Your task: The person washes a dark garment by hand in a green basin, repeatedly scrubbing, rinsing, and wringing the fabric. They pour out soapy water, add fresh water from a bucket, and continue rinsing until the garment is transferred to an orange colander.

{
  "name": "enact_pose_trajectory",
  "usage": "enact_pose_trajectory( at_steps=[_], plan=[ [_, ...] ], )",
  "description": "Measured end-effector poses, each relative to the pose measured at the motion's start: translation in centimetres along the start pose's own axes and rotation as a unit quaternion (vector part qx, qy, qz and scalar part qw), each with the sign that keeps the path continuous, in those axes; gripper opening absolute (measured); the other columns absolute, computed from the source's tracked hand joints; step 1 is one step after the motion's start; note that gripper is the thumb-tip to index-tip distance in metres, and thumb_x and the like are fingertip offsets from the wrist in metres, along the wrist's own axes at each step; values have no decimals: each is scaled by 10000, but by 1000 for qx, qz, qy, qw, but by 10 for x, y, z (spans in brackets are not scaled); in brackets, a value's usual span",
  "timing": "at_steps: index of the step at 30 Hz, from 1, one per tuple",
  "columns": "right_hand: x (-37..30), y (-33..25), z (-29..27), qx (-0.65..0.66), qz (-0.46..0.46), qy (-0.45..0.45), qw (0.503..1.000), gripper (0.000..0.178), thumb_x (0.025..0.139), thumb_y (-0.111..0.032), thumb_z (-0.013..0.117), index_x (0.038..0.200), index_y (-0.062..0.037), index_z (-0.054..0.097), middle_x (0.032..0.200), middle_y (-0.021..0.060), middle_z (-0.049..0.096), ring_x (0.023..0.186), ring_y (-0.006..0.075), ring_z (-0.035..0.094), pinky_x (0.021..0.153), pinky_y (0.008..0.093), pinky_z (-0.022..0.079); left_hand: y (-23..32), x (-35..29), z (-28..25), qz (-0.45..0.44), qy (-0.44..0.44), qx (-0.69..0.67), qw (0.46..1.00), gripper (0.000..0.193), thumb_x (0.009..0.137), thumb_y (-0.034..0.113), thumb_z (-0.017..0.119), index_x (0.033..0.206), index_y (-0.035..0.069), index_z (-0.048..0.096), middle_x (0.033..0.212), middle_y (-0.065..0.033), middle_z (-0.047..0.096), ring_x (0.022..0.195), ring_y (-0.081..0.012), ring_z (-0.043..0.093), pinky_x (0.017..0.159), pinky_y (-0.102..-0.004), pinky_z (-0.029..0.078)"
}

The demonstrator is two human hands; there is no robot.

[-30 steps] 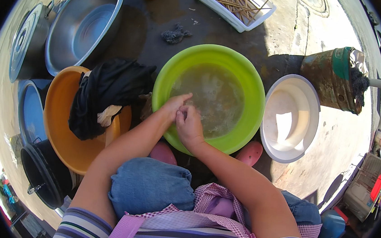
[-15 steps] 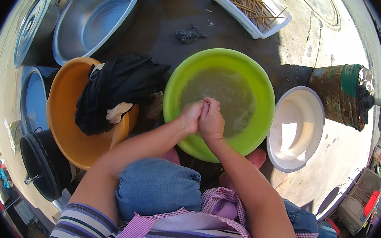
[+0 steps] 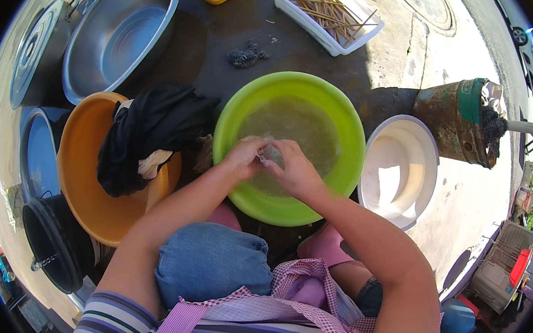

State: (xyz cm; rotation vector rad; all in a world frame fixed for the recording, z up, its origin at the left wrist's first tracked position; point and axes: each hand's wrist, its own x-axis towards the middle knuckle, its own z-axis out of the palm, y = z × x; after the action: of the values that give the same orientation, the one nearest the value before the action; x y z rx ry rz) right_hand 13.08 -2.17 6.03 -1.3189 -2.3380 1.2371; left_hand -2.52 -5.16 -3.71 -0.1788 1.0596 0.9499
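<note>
A lime-green basin (image 3: 353, 150) holding cloudy greyish water (image 3: 307, 132) is in front of my knees. Over its near-left part, my left hand (image 3: 246, 156) and my right hand (image 3: 293, 170) meet with bent fingers. A small, pale, shiny bit (image 3: 268, 152) shows between the fingertips; too little of it is visible to tell what it is. My right fingers arch over from the right side, while my left fingers curl in from the left.
On the left, an orange basin (image 3: 82, 169) carries black cloth (image 3: 149, 131). A white basin (image 3: 372, 195) sits right of the green one. Farther off are a steel basin (image 3: 132, 34), a scouring pad (image 3: 246, 55), a white tray (image 3: 334, 44) of sticks and a rusty bucket (image 3: 445, 115).
My clasped hands have come apart into a looser fingertip grip, with a small shiny bit showing between them. My right elbow has swung outward. The view has shifted slightly.
</note>
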Motion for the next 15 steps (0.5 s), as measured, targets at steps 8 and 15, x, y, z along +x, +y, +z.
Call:
enact_pose_trajectory(
  at_steps=[8, 15],
  plan=[
    [-83, 44, -127, -36, 435, -312, 844, 466, 903, -321, 583, 1198, 39, 571, 1141, 211, 624, 926, 324, 658, 768, 410, 546, 94, -48, 45, 453, 177, 611, 624, 240, 951, 244, 540, 898, 18, 604, 823, -170, 614, 800, -356, 610, 729, -456, 471],
    [-135, 87, -95, 455, 378, -207, 780, 613, 947, -286, 584, 1415, 4, 314, 1389, 170, 454, 1230, 296, 495, 1004, 424, 447, 128, 10, -25, 390, 148, 743, 524, 330, 924, 127, 503, 1195, -62, 515, 1097, -286, 583, 1041, -438, 555, 903, -467, 439]
  ],
)
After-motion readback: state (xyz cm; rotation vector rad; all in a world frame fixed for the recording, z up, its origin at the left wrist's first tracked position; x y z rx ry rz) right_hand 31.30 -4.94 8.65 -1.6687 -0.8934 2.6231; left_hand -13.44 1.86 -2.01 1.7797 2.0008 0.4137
